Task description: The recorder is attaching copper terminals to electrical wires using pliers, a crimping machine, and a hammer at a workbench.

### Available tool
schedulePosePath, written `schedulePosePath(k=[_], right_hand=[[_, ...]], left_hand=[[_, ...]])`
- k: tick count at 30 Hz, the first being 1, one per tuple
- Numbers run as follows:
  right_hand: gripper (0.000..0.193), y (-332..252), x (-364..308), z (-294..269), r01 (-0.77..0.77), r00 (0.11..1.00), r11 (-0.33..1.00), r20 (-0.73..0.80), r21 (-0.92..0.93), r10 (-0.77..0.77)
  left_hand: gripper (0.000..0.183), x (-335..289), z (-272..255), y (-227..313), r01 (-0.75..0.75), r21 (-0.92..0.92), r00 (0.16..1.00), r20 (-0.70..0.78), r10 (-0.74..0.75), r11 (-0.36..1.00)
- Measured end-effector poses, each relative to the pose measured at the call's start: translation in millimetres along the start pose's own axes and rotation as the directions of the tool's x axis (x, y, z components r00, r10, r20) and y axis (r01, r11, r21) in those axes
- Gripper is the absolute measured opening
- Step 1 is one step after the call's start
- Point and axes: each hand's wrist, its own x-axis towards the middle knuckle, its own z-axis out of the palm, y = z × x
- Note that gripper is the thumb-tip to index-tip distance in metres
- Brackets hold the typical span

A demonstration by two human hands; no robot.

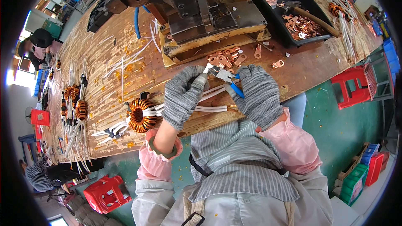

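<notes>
My left hand, in a grey knit glove, is closed with a small white piece, apparently a wire end or sleeve, at its fingertips. Wrapped round the blue handles of cutting pliers is my right hand, gloved alike. The pliers' jaws touch or nearly touch the white piece; whether they grip it I cannot tell. A copper-wound ring coil lies left of my left wrist, its white leads running beneath that hand to the right. Copper cable lugs lie loose just beyond the pliers.
A heavy metal press stands at the far middle. Right of it, a black bin holds copper lugs, a hammer and a plastic bag. More coils lie left. Red stools stand off the bench; other people are at left.
</notes>
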Motion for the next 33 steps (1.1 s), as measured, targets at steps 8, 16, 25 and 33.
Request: schedulePosePath(k=[8,16,25,33], right_hand=[[0.044,-4.7,5.1,4.9,-0.002,0.999,1.0,0.033,-0.026,0.003],[0.038,-0.1,11.5,5.3,-0.025,0.994,0.995,0.099,-0.094,0.034],[0.035,-2.3,-5.8,-8.7,-0.203,0.96,0.845,0.271,0.495,0.072],[0.044,7.6,-14.9,-13.3,-0.26,0.91,0.818,0.413,0.512,0.031]], left_hand=[[0.016,-0.7,-3.2,2.2,0.052,-0.041,0.998,0.03,-0.051,0.998],[0.017,1.0,-0.9,1.0,0.062,0.005,0.997,0.033,-0.063,0.998],[0.019,-1.3,-4.1,-3.8,0.018,-0.02,0.998,0.06,-0.017,1.0],[0.014,-6.3,-4.1,0.5,-0.048,-0.105,0.999,0.02,0.051,0.993]])
